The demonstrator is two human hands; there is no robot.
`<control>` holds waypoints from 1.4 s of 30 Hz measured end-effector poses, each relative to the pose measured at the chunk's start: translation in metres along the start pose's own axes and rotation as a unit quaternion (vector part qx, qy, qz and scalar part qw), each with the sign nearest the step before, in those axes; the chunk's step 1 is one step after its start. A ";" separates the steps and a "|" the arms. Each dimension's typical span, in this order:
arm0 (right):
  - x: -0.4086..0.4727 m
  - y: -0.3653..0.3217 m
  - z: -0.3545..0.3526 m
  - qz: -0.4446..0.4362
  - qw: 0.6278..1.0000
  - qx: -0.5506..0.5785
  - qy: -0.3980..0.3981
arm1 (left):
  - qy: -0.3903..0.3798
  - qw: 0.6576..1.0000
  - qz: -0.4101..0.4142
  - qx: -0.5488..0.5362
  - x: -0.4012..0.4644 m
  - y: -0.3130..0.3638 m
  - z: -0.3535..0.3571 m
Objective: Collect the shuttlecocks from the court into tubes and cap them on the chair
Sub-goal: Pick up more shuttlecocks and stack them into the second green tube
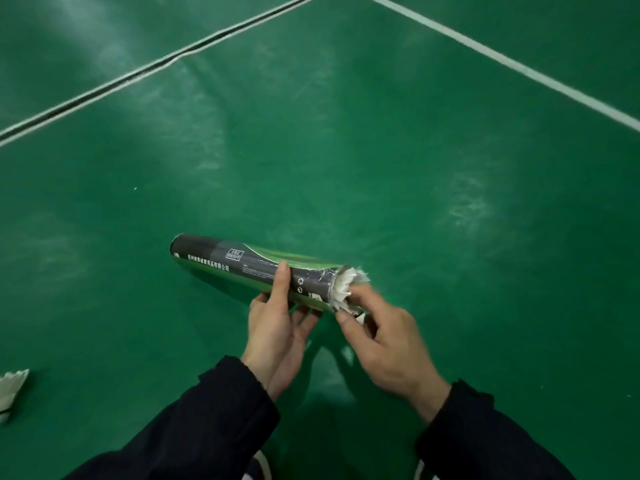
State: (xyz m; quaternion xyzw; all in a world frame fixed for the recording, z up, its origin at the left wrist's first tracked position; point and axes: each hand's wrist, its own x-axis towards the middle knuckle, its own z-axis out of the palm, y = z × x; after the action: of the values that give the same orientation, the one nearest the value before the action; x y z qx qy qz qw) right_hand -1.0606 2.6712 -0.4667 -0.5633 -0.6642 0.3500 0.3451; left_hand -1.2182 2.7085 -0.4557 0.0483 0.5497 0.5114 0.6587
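A dark grey and green shuttlecock tube lies almost level above the green court, its closed end pointing left. My left hand grips it from below near the open right end, thumb over the top. White feathers of a shuttlecock stick out of that open end. My right hand is at the mouth with curled fingers pinching the shuttlecock. Another white shuttlecock lies on the floor at the far left edge.
Green court floor all around, with a white and black line running diagonally at the upper left and a white line at the upper right. My shoes show at the bottom edge.
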 end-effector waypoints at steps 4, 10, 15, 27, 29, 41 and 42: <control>0.012 -0.007 0.014 0.040 0.988 -0.090 -0.116 | -0.015 1.000 0.002 0.026 -0.005 -0.008 0.000; 0.021 -0.005 0.015 0.042 0.991 0.123 -0.012 | 0.010 0.999 0.039 -0.014 0.007 0.008 -0.017; 0.056 0.066 0.019 0.081 0.936 -0.286 -0.187 | 0.056 0.997 0.040 -0.040 0.002 0.036 -0.050; 0.034 -0.053 0.062 -0.118 0.988 -0.040 -0.091 | 0.064 0.993 0.041 -0.093 0.003 0.055 -0.063; 0.037 -0.061 0.069 -0.104 0.976 -0.108 -0.156 | 0.042 0.993 0.039 -0.099 0.002 0.058 -0.066; 0.085 -0.194 0.149 -0.088 0.947 -0.038 -0.307 | 0.026 0.980 0.083 -0.181 -0.019 0.141 -0.180; 0.087 -0.206 0.156 -0.097 0.952 -0.023 -0.290 | 0.046 0.973 0.099 -0.201 -0.021 0.155 -0.196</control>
State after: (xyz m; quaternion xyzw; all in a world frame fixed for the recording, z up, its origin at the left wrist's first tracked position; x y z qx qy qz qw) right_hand -1.3090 2.7204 -0.3656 -0.3779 -0.7949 0.4478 0.1574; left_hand -1.4636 2.6683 -0.4208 -0.0541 0.4576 0.6759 0.5751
